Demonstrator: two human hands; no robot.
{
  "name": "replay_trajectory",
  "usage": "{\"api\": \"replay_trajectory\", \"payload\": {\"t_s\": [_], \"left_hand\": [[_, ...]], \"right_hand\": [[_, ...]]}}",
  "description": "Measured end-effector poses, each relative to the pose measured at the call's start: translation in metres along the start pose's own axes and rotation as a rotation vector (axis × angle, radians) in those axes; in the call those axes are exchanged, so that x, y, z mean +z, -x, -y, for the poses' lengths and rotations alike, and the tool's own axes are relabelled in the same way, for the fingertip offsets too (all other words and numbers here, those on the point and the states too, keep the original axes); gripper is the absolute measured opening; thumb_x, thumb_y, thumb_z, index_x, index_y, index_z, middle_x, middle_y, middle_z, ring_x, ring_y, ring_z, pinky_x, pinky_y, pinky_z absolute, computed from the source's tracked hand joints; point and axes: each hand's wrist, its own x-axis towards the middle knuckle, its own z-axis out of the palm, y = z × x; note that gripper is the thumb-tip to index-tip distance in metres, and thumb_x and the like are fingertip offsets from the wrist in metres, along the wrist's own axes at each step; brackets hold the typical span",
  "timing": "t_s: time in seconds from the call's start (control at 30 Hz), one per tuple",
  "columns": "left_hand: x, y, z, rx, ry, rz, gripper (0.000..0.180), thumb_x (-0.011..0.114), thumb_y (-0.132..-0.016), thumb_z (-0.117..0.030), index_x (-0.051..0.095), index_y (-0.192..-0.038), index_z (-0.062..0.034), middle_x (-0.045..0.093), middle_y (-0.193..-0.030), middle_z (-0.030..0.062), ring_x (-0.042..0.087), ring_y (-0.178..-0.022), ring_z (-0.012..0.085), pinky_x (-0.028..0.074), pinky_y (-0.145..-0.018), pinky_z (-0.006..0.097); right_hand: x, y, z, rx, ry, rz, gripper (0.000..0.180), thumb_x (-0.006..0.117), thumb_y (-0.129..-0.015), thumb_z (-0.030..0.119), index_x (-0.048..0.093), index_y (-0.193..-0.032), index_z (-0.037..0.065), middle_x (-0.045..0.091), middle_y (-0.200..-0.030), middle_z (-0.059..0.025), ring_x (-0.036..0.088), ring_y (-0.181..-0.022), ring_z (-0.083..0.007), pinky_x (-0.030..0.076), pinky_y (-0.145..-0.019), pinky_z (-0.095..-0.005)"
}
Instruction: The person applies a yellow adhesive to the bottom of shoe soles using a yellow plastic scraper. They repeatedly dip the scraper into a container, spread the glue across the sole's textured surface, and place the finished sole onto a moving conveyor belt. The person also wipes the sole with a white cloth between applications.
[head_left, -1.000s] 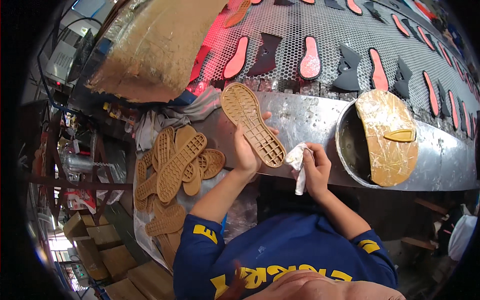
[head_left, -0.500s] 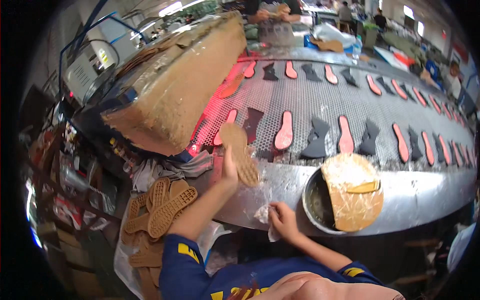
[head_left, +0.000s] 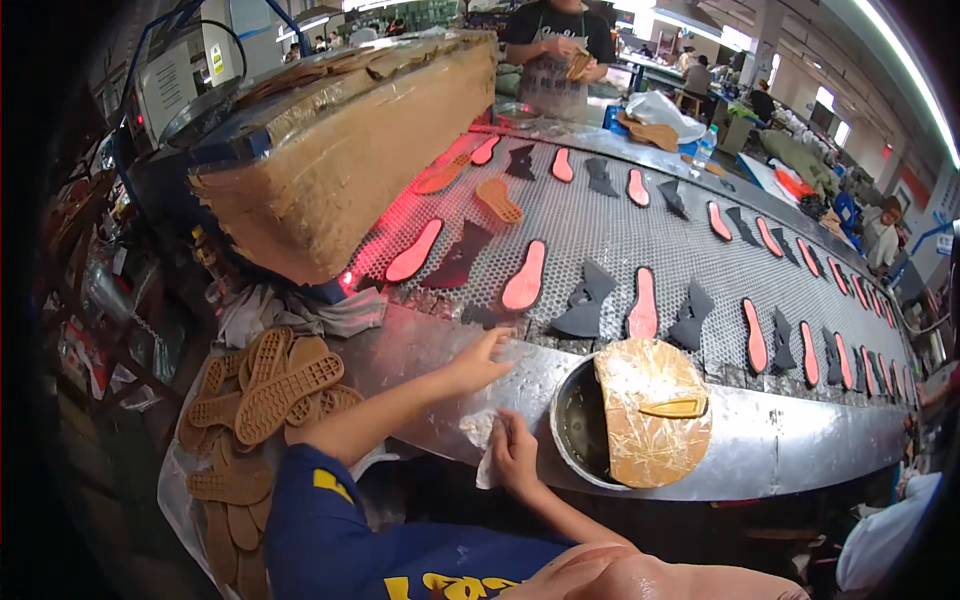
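My left hand (head_left: 480, 362) is open and empty above the metal front edge (head_left: 430, 350) of the mesh conveyor, fingers pointing toward the belt. My right hand (head_left: 515, 452), lower and to its right, is closed on a crumpled white cloth (head_left: 482, 428). On the belt (head_left: 470, 270), beyond my left hand, lies a brown shoe sole (head_left: 499, 201). Beside it rest pink insole-shaped pieces (head_left: 525, 277) with dark rims, set between black upper pieces (head_left: 585, 300). Right of my hands stands a round metal pot (head_left: 570, 425), half covered by a plastic-wrapped board (head_left: 655, 450) with a yellow handle.
A pile of brown soles (head_left: 285, 390) lies by my left arm, near a grey cloth (head_left: 290, 315). A large cardboard-covered housing (head_left: 340, 165) rises over the belt's left end, where red light glows. Across the belt a person (head_left: 560, 60) holds a brown piece.
My left hand has let go of the brown sole, which now lies on the belt, and has drawn back toward the edge. The view has shifted. My right hand still grips the cloth.
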Motion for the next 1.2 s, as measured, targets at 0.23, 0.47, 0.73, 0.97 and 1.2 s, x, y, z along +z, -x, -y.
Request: {"api": "replay_trajectory", "payload": {"t_s": [0.23, 0.47, 0.73, 0.97, 1.2], "left_hand": [[-0.097, 0.143, -0.061, -0.076, -1.009, -0.385, 0.068, 0.067, -0.077, -0.019, 0.038, -0.136, -0.0004, 0.038, -0.136, 0.0233, 0.034, -0.128, 0.0411, 0.026, -0.108, 0.050], [-0.161, 0.242, -0.043, -1.233, -1.006, -0.732, 0.081, 0.042, -0.092, -0.057, 0.011, -0.150, -0.0099, 0.011, -0.152, 0.0274, 0.013, -0.140, 0.0441, 0.019, -0.112, 0.057], [-0.157, 0.266, 0.010, -1.114, -0.845, -0.915, 0.077, 0.030, -0.095, -0.059, 0.022, -0.146, -0.0012, 0.020, -0.148, 0.0310, 0.022, -0.136, 0.0472, 0.024, -0.109, 0.056], [-0.140, 0.288, 0.054, -0.779, -1.045, -1.259, 0.069, 0.044, -0.095, -0.047, 0.030, -0.138, 0.0049, 0.033, -0.138, 0.0294, 0.033, -0.128, 0.0442, 0.027, -0.105, 0.053], [-0.128, 0.299, -0.003, -0.382, -1.361, -1.055, 0.054, 0.066, -0.086, -0.026, 0.043, -0.127, 0.0018, 0.045, -0.125, 0.0217, 0.042, -0.119, 0.0405, 0.034, -0.098, 0.051]], "right_hand": [[0.021, -0.018, 0.005, 0.096, 0.094, -0.007, 0.025, 0.047, -0.096, 0.010, 0.045, -0.118, 0.000, 0.057, -0.091, -0.0169, 0.056, -0.078, -0.0251, 0.046, -0.072, -0.0347], [0.035, -0.027, 0.014, -0.134, 0.089, 0.031, 0.063, 0.051, -0.093, 0.013, 0.018, -0.141, -0.011, 0.027, -0.138, -0.0328, 0.032, -0.127, -0.0458, 0.024, -0.109, -0.0464], [0.035, -0.024, 0.013, -0.284, 0.305, 0.125, 0.067, 0.062, -0.076, 0.002, 0.031, -0.136, -0.007, 0.031, -0.137, -0.0318, 0.033, -0.127, -0.0480, 0.028, -0.107, -0.0502], [0.033, -0.023, 0.012, -0.247, 0.253, 0.163, 0.051, 0.063, -0.074, 0.000, 0.046, -0.123, -0.002, 0.037, -0.133, -0.0280, 0.038, -0.124, -0.0440, 0.032, -0.105, -0.0475], [0.032, -0.025, 0.009, -0.234, 0.272, 0.193, 0.046, 0.064, -0.073, -0.001, 0.052, -0.117, 0.002, 0.038, -0.132, -0.0271, 0.040, -0.122, -0.0445, 0.034, -0.103, -0.0483]]}}
